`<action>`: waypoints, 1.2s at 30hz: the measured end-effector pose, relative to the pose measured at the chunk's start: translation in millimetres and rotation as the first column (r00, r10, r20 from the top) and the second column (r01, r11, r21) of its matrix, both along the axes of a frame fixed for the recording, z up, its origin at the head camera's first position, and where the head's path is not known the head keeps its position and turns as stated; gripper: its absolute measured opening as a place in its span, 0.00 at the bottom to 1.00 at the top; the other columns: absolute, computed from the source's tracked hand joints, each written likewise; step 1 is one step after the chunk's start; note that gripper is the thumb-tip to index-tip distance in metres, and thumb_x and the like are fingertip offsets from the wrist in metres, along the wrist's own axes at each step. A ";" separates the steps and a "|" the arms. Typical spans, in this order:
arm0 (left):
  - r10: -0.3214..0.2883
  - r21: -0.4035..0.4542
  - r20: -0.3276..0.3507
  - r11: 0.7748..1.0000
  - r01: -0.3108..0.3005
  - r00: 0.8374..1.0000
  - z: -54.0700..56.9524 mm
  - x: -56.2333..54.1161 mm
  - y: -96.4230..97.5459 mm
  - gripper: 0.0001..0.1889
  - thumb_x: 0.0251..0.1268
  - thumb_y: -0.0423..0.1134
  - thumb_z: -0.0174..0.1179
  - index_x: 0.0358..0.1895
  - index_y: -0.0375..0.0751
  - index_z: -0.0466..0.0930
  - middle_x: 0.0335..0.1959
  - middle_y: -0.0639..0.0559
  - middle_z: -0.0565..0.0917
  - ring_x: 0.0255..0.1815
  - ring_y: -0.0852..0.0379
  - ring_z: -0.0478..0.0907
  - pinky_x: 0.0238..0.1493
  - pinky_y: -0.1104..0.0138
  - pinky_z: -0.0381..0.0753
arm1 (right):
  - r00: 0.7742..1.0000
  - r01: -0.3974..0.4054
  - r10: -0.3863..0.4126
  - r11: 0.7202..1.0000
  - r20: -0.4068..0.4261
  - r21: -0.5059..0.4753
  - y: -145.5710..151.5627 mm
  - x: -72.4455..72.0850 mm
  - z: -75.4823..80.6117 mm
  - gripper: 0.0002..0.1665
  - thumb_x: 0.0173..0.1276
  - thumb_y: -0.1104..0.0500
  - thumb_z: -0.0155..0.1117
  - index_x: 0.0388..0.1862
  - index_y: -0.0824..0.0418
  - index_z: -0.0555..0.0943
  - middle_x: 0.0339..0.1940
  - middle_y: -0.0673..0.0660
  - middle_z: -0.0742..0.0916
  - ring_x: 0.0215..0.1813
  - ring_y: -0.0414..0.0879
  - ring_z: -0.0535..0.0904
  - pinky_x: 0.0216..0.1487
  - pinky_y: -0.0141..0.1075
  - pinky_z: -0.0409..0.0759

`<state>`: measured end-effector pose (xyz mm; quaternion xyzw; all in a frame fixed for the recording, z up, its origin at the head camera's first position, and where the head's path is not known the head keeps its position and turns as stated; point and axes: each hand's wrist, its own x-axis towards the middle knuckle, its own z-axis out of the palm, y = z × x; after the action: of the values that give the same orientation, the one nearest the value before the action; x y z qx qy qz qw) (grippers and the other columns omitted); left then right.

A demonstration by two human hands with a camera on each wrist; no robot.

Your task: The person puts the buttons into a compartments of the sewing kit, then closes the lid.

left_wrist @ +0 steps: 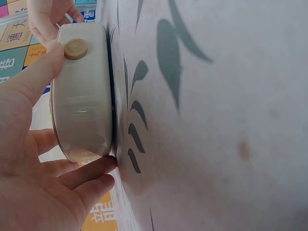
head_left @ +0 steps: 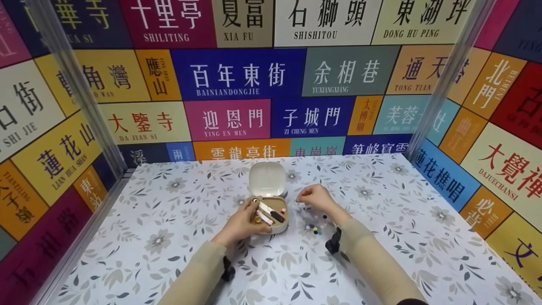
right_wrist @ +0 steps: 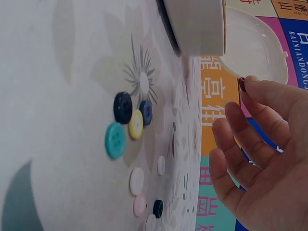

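Note:
A cream box (head_left: 280,229) stands on the table with its lid (head_left: 266,178) raised at the back. My left hand (head_left: 240,223) grips the box from the left, thumb by the round tan catch (left_wrist: 76,48) on its front, fingers around the side. Inside lie slim white pieces, one with a black end (head_left: 277,217), a small yellowish round thing (head_left: 258,220) and a small red one (head_left: 283,210). To the right of the box, raised above the table, my right hand (head_left: 319,199) pinches a small dark red button (right_wrist: 242,84) between thumb and forefinger.
Several loose buttons lie on the table right of the box, among them a teal button (right_wrist: 115,140), a yellow button (right_wrist: 135,124) and a pink button (right_wrist: 139,205). A floral cloth (head_left: 169,203) covers the table. Walls of coloured sign panels (head_left: 237,72) enclose the back and sides.

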<state>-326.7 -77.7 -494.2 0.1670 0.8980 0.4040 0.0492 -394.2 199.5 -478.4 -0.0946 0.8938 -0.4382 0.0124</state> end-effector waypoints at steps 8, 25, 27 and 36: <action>-0.002 0.002 -0.016 1.000 0.002 1.000 -1.3 1.3 -0.1 0.54 0.47 0.56 0.74 0.76 0.41 0.55 0.77 0.40 0.49 0.74 0.38 0.51 0.70 0.47 0.55 | 0.999 -0.011 0.011 1.000 0.030 -0.011 -5.8 0.5 -0.8 0.04 0.62 0.60 0.70 0.31 0.60 0.87 0.28 0.51 0.87 0.34 0.48 0.82 0.35 0.36 0.81; 0.004 0.024 -0.004 1.000 -0.004 1.000 -2.5 0.1 1.0 0.55 0.45 0.56 0.75 0.76 0.41 0.55 0.78 0.42 0.49 0.75 0.40 0.50 0.72 0.48 0.52 | 1.000 -0.018 0.018 1.000 0.006 -0.001 -17.3 -0.3 -6.4 0.03 0.60 0.62 0.71 0.30 0.61 0.87 0.26 0.50 0.86 0.29 0.42 0.78 0.32 0.34 0.78; 0.006 0.025 0.000 1.000 -0.006 1.000 -1.8 0.4 1.7 0.55 0.45 0.55 0.75 0.76 0.41 0.56 0.78 0.42 0.49 0.75 0.40 0.50 0.72 0.48 0.52 | 1.000 -0.017 0.017 1.000 0.013 0.002 -18.2 -0.8 -7.2 0.03 0.60 0.61 0.71 0.29 0.61 0.87 0.26 0.50 0.86 0.29 0.42 0.78 0.32 0.34 0.78; 0.008 -0.008 -0.013 1.000 -0.008 1.000 -0.4 0.9 1.1 0.54 0.46 0.56 0.75 0.76 0.42 0.56 0.77 0.41 0.50 0.74 0.39 0.51 0.71 0.49 0.53 | 0.999 -0.048 0.048 0.999 -0.011 -0.001 -23.2 -1.5 -6.2 0.04 0.60 0.60 0.71 0.28 0.59 0.87 0.23 0.50 0.85 0.27 0.43 0.77 0.29 0.34 0.75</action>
<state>-325.7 -76.6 -494.7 0.1658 0.9007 0.3995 0.0422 -395.7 176.3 -484.6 -0.1184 0.8911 -0.4377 0.0180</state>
